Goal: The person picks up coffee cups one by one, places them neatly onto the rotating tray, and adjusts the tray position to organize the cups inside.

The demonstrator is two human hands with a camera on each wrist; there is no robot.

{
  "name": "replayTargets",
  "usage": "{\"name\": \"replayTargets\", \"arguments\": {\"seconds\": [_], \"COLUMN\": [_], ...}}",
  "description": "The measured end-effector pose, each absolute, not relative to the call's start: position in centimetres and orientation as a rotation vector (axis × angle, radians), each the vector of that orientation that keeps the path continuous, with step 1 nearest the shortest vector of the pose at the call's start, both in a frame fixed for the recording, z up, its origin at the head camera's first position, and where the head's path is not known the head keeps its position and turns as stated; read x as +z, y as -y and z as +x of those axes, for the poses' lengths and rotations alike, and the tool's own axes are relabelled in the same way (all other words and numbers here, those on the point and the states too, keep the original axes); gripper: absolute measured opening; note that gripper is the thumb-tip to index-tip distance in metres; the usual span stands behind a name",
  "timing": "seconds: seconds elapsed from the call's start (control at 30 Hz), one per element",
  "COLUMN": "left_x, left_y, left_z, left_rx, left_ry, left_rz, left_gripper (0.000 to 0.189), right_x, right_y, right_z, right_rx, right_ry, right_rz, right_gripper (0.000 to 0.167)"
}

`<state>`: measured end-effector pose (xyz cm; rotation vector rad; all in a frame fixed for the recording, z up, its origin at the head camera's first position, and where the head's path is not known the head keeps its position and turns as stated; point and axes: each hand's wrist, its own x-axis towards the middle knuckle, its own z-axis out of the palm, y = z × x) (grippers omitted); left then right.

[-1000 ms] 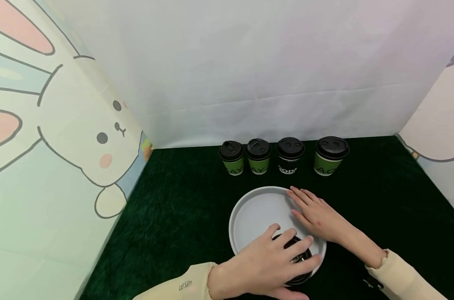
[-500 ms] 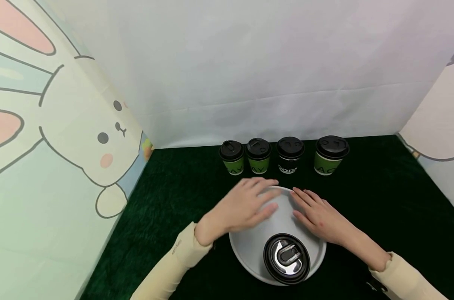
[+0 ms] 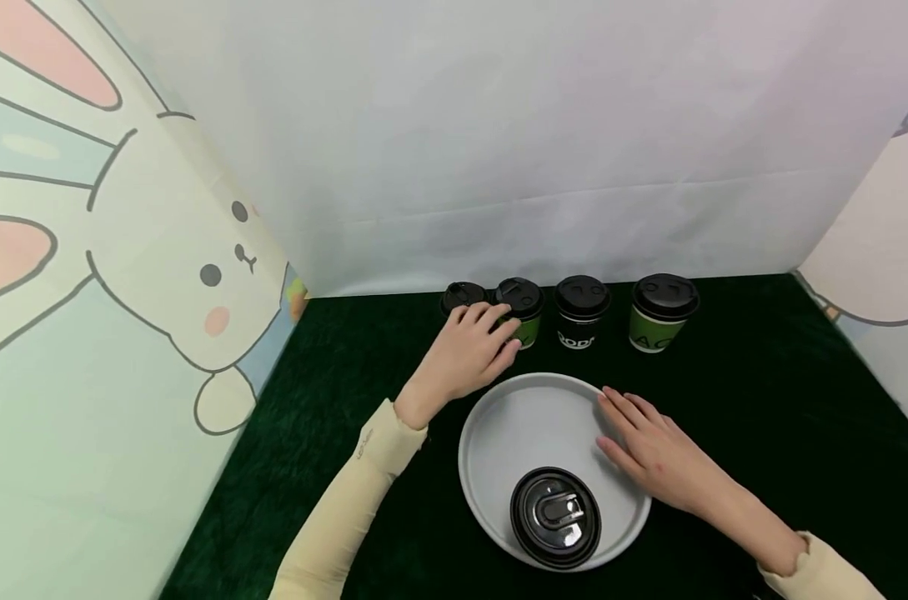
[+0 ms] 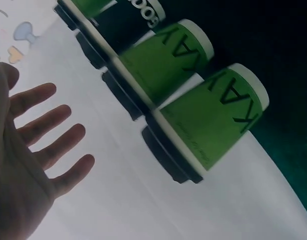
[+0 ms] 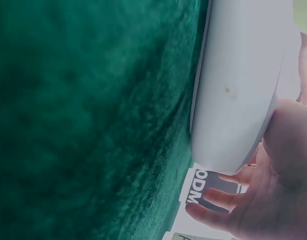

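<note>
My left hand (image 3: 464, 354) reaches over the cloth with fingers spread, overlapping the leftmost paper cup (image 3: 463, 293) in the head view. In the left wrist view that hand (image 4: 33, 145) holds nothing, and a gap shows between its fingertips and the green cup (image 4: 213, 120). A second green cup (image 3: 527, 307) stands just to the right. My right hand (image 3: 656, 458) rests with straight fingers on the right rim of the round white tray (image 3: 491, 433). On the tray's near part is a cup with a glossy black lid (image 3: 554, 518); its body is hidden below the lid.
Farther right in the back row stand a black cup (image 3: 577, 329) with white lettering and a larger green cup (image 3: 652, 329), both black-lidded. Dark green cloth (image 3: 363, 367) covers the table. A white backdrop (image 3: 529, 150) rises behind the cups, with a rabbit-print panel (image 3: 168, 242) at left.
My left hand has left the lidded cup on the tray and moved forward to the leftmost cups. The cup on the tray sits slightly farther left. My right hand has slid a little right and nearer.
</note>
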<state>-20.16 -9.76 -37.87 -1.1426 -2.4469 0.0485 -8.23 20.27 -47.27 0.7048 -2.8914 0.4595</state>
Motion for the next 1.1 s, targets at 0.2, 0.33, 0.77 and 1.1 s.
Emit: {"name": "replayTargets", "arguments": {"seconds": [0.2, 0.33, 0.77, 1.1], "left_x": [-38.4, -39.1, -40.3, -40.9], "left_y": [10.7, 11.4, 12.5, 12.6], "left_z": [-22.3, -23.2, -26.0, -27.2], "left_rx": [0.023, 0.002, -0.023, -0.052], "left_ry": [2.519, 2.577, 2.706, 2.802], "left_rz": [-1.067, -1.022, -0.877, -0.812], "left_gripper": [0.041, 0.042, 0.048, 0.06], "right_x": [-47.2, -47.3, -47.0, -47.2], "right_y": [-20.6, -20.8, -20.4, -19.1], "right_z": [-6.5, -5.2, -2.1, 0.1], "right_rx": [0.42, 0.394, 0.33, 0.308], "right_ry": [2.966, 2.988, 3.087, 3.185], "right_rz": [0.637, 0.6, 0.469, 0.337], "right_gripper": [0.066, 0.064, 0.071, 0.085]}}
